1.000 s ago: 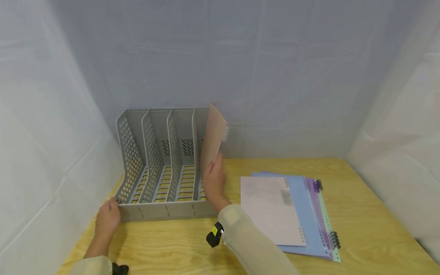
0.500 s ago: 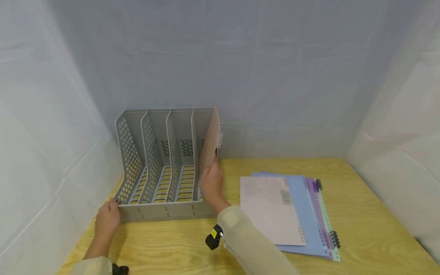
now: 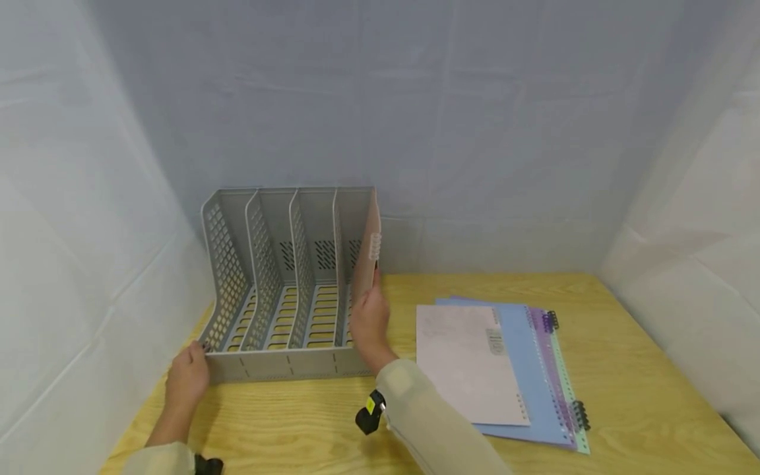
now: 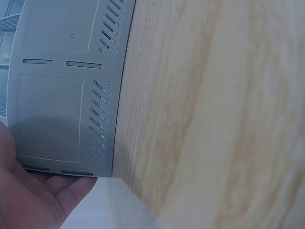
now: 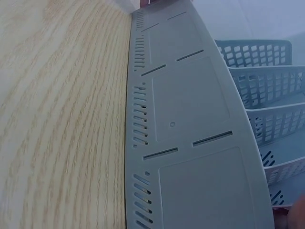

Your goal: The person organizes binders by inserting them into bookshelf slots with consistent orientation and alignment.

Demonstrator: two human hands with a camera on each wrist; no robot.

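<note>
A grey desktop file organizer [image 3: 285,366] with upright perforated dividers stands near the back wall. My left hand [image 3: 187,375] grips its front left corner; in the left wrist view the fingers of that hand [image 4: 35,198] wrap round the end of the front panel [image 4: 50,117]. My right hand [image 3: 371,320] holds a pink spiral notebook [image 3: 363,274] upright inside the rightmost compartment, against the right side. The notebook's clear coil faces me, and its lower part is hidden behind the hand. Only a bit of the right hand [image 5: 296,215] shows in the right wrist view.
To the right on the wooden table [image 3: 629,369] lies a fanned stack: a pale pink notebook [image 3: 463,369] on top, then a blue one [image 3: 522,369], with purple and green ones sticking out beneath. White sheeting [image 3: 475,132] walls in the back and both sides.
The pink notebook has moved from tilted over the right compartment to sitting deeper and straighter against its right side. My left hand has stayed on the organizer's corner.
</note>
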